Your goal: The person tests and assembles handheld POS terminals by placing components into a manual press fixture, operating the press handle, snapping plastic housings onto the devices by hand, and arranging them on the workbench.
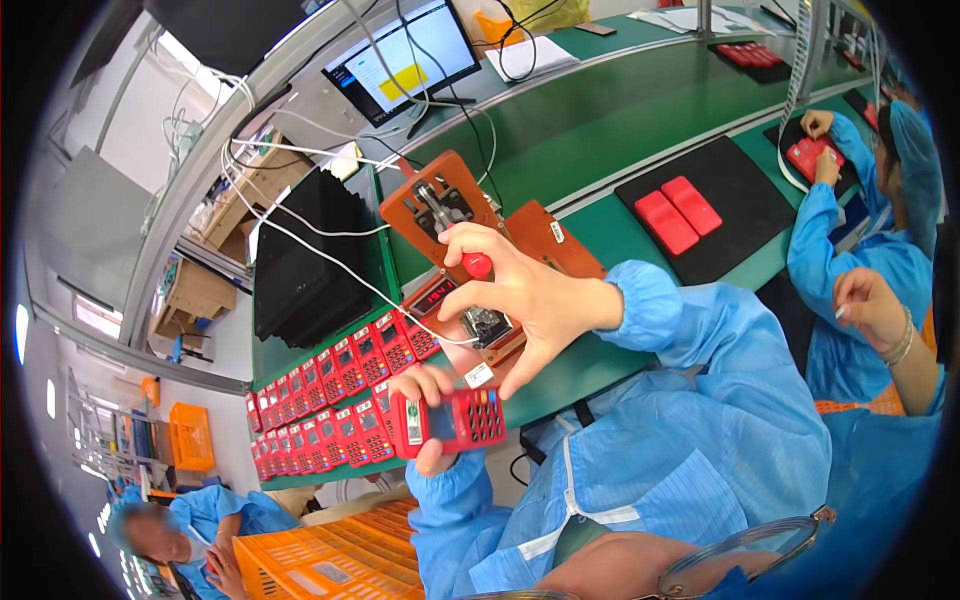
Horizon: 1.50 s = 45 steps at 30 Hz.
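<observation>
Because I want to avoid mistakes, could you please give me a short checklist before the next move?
1. Left hand holds the red keypad terminal: ok.
2. Terminal's keys uncovered by fingers: ok.
3. Terminal's screen lit: cannot tell.
4. Right hand firmly gripping the red knob: cannot tell.
5. Small display showing red digits: ok.
6. Left hand free: not ok, the terminal occupies it.

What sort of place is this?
Probably a factory: I can see rows of red keypad devices, a long green table and blue work coats.
</observation>
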### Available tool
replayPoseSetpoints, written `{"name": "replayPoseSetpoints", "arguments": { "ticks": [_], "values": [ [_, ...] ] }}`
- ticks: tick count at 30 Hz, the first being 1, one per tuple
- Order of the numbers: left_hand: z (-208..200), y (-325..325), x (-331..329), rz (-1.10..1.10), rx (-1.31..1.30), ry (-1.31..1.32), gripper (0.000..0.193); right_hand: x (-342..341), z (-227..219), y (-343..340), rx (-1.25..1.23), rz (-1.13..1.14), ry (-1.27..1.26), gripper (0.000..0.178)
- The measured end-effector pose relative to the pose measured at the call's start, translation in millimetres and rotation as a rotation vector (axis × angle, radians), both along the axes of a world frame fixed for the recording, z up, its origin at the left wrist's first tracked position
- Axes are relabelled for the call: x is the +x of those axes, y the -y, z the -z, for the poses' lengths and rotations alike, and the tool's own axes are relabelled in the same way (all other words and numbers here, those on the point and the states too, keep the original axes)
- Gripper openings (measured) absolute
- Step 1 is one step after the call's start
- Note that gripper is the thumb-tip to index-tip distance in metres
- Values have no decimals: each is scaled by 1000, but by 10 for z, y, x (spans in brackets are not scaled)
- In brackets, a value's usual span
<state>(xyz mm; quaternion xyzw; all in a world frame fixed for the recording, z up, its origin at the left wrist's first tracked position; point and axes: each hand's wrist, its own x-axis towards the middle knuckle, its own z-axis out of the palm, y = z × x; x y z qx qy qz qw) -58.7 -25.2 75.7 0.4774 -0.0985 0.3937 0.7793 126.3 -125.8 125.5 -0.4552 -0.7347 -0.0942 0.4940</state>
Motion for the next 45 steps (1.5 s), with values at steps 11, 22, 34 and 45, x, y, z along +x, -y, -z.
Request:
{"name": "replayPoseSetpoints", "arguments": {
  "ticks": [11, 22, 34, 45],
  "values": [
    [-968, 230, 798, -642, 1388, -162, 53, 10, 109, 64, 48, -5, -203, 81],
    [-1121, -77, 1352, -93, 1519, -114, 60, -114, 1176, 1066, -113, 58, -976, 55],
    [-15, 1316, 765, 150, 945, -286, 73, -665, 1114, 1693, -57, 547, -802, 76],
    [781, 1621, 1180, 854, -153, -671, 43, -584, 2131, 2808, 736, 1131, -1393, 43]
  ]
}}
